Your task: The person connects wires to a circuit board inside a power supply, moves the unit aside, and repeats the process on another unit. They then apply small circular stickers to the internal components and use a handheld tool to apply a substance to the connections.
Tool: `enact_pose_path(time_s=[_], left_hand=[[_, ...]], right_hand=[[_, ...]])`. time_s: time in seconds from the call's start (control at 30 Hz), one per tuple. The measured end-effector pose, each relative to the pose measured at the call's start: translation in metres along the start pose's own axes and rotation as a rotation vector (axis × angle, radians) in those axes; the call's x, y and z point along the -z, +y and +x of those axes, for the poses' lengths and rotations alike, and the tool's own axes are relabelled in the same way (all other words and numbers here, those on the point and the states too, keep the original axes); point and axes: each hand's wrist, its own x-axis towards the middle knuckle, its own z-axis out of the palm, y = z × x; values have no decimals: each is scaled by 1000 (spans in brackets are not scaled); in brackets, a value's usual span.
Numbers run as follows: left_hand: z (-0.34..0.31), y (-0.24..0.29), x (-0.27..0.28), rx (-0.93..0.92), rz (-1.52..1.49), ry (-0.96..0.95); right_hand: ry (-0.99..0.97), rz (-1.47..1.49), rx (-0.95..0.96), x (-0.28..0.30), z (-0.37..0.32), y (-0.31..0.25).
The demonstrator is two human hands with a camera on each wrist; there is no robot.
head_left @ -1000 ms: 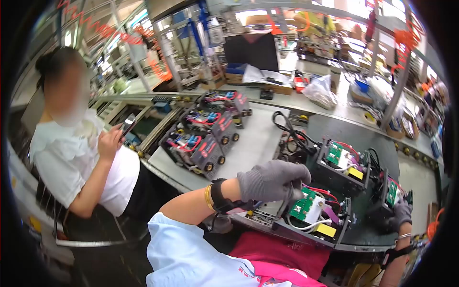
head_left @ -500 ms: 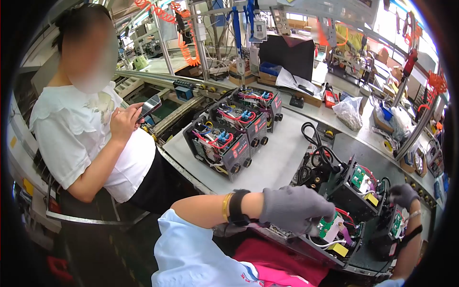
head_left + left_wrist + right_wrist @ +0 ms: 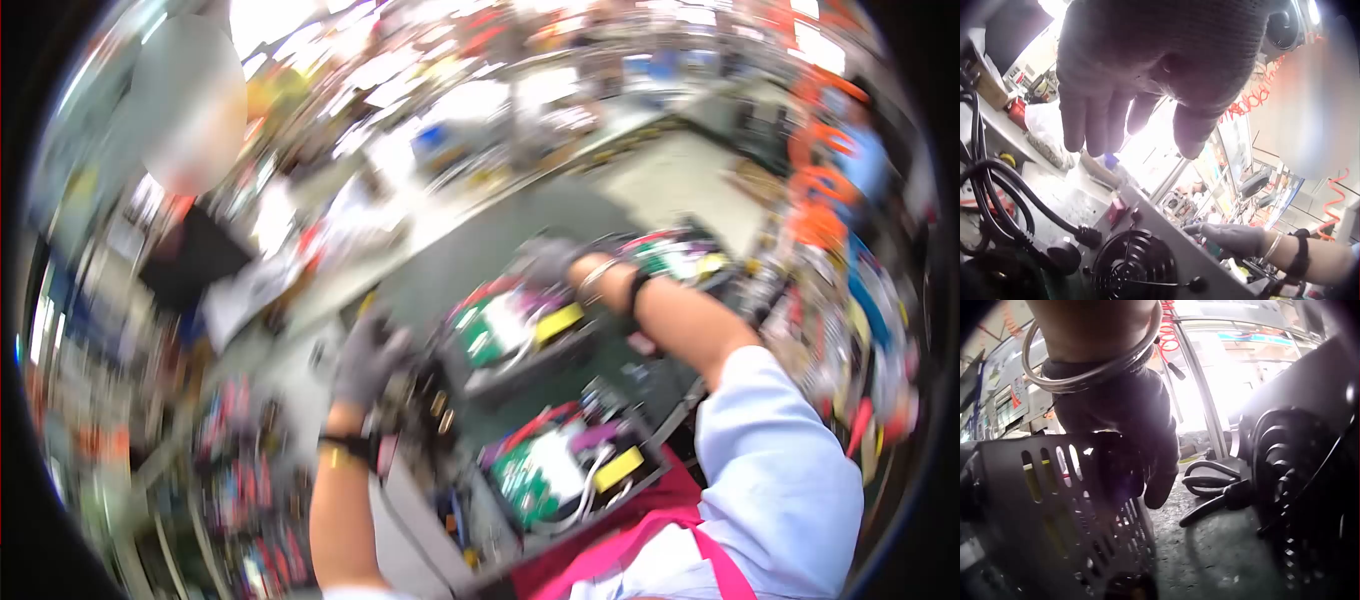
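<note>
Dark benchtop (image 3: 440, 248) spreads before us. Our gloved left hand (image 3: 366, 360) hangs loose-fingered, holding nothing, left of the open middle machine (image 3: 500, 320); well apart, our right hand (image 3: 550, 262) is at that machine's far right edge, though we cannot tell whether it grips. The near machine (image 3: 555, 465) and the right machine (image 3: 670, 258) stand open.

We see left grip (image 3: 368, 358), right grip (image 3: 550, 263) gloved grey; lower centre, green circuit board (image 3: 518, 490), yellow block (image 3: 619, 468), pink strap (image 3: 610, 555); pale-blue sleeve (image 3: 775, 430) lower right; dark grey-green desk (image 3: 440, 265) mid-frame; gold bracelet (image 3: 341, 457) lower left.
</note>
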Motion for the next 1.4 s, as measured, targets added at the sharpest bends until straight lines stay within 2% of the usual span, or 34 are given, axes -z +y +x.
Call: enact_pose_path(time_s=[0.03, 0.07, 0.1, 0.13, 0.17, 0.2, 0.23, 0.3, 0.33, 0.37, 0.4, 0.47, 0.5, 0.53, 0.57, 0.63, 0.7, 0.73, 0.77, 0.8, 0.83, 0.87, 0.9, 0.93, 0.97, 1.0, 1.03, 1.07, 1.1, 1.17, 1.27, 1.37, 1.4], left_hand=[[19, -16, -16, 11, -32, -37], [25, -23, -32, -87, -77, 6], [30, -25, -42, 19, -38, -1], [34, -26, -49, 24, -16, -53], [45, -65, -63, 46, 13, -108], [44, -51, -62, 103, 62, -202], [47, -52, -64, -8, 68, -253], [47, -53, -66, 130, 84, -264], [49, -58, -65, -168, 235, -294], [48, -64, -61, -110, 201, -331], [50, -69, -60, 11, 113, -380], [53, -65, -64, 241, -174, -443], [49, -59, -71, 436, -423, -416], [41, -31, -70, 285, -391, -391], [44, -51, -75, 227, -547, -417], [42, -72, -72, 230, -478, -344], [29, -40, -60, 103, -504, -243], [27, -19, -54, -38, -534, -218], [29, -16, -55, -87, -552, -162], [19, 4, -54, -69, -644, -108], [16, 9, -51, -204, -386, -14], [12, 21, -48, -312, -120, 113], [7, 37, -46, -478, 201, 175], [-1, 47, -48, -472, 354, 207], [-7, 52, -52, -478, 498, 225], [-8, 49, -56, -462, 473, 241], [-4, 42, -63, -460, 439, 261], [0, 36, -65, -439, 505, 287], [4, 34, -64, -325, 529, 257], [10, 34, -63, -290, 498, 231], [8, 60, -57, -451, 775, 342], [17, 79, -63, -326, 791, 198], [21, 74, -70, -299, 835, 145]], right_hand=[[115, 247, -204, 5, -19, -6], [-132, 300, -335, 53, -56, -28], [-63, 292, -254, 30, -48, -14], [-114, 351, -245, 23, -52, -9], [-64, 393, -276, 9, -52, -6], [-103, 427, -264, 11, -56, -5], [-142, 465, -264, 14, -61, -3], [-100, 429, -275, -7, -52, 7], [-131, 460, -280, -2, -53, 9], [-175, 496, -274, 0, -54, 7], [-124, 587, -330, -6, -55, 4], [-98, 619, -296, -5, -59, 5], [-70, 606, -286, -8, -57, 6], [-40, 672, -298, -22, -48, 12], [73, 591, -260, -24, -47, 9], [121, 590, -258, -23, -52, 4], [194, 577, -209, -16, -60, 0], [240, 607, -174, -8, -66, -3], [262, 574, -118, -3, -68, 1], [396, 593, -60, -15, -60, 6], [472, 541, 43, 5, -76, 1], [516, 575, -3, -4, -71, 5], [639, 544, 27, -18, -65, 8], [636, 658, 49, -34, -58, 16], [578, 602, 20, -41, -60, 19], [433, 558, -51, -35, -69, 12], [358, 644, -93, -35, -72, 15], [340, 628, -117, -35, -75, 13], [328, 602, -139, -30, -75, 11], [485, 443, -121, -18, -81, -3], [743, 256, -14, -8, -82, -15], [774, 152, 52, 0, -66, -28], [738, 13, -3, 0, -64, -36]])
